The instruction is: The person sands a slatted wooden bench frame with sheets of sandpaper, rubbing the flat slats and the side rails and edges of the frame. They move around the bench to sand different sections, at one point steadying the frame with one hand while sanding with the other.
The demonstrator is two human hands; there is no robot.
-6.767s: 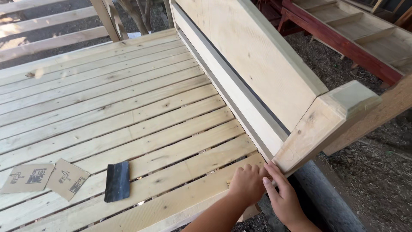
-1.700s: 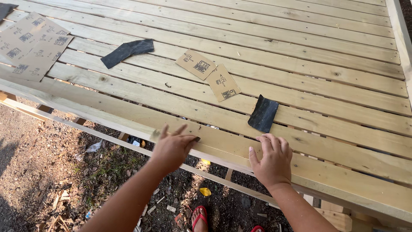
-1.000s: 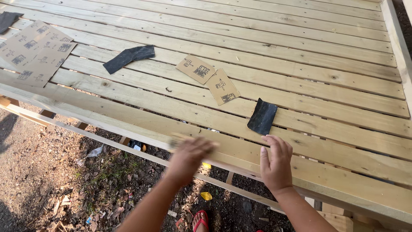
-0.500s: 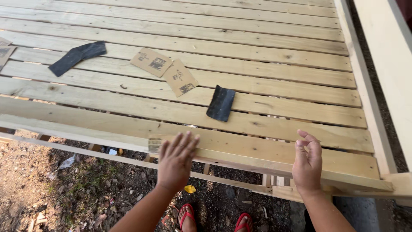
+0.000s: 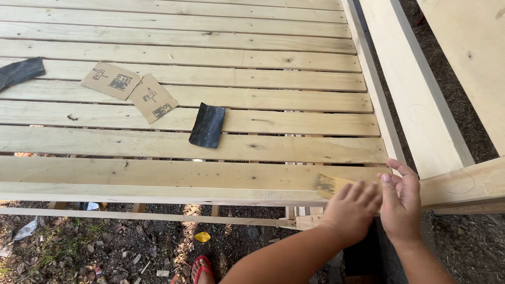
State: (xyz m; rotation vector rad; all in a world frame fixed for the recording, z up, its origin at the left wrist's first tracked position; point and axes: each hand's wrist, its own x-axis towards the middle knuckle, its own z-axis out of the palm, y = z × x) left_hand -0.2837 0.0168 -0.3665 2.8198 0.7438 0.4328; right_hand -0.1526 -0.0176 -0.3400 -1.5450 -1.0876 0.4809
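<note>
Hands close together at the lower right, seen from above on a slatted frame (image 5: 173, 144) of pale planks. Left hand (image 5: 351, 210) pressed palm-down on a small tan piece of sandpaper (image 5: 330, 185), fingers flat and together, pinning the sheet against the front plank (image 5: 158, 179) near its right end. Right hand (image 5: 401, 202) just beside the left, touching it, fingers loosely curled around the corner where front plank meets side rail (image 5: 379, 100); impossible to tell whether the right hand grips anything. Sandpaper partly hidden under the left hand, only its left edge showing, blurred.

Further back on the slats, well apart from the hands: a dark folded sheet of sandpaper (image 5: 207, 125) lying flat near the middle, two tan sandpaper pieces (image 5: 129, 89) with printed backs up, overlapping at one corner, to its left, and a dark strip (image 5: 20, 71) at the far left edge, cut off by the frame.

Side rail running away along the right edge of the slats, with a wider pale board (image 5: 421, 105) alongside and a thick beam (image 5: 463, 186) crossing just right of the hands.

Below the front plank, bare dirt ground (image 5: 105, 247) with scattered debris, a yellow scrap (image 5: 202, 237), and a foot in a red sandal (image 5: 200, 269) at the bottom edge.
</note>
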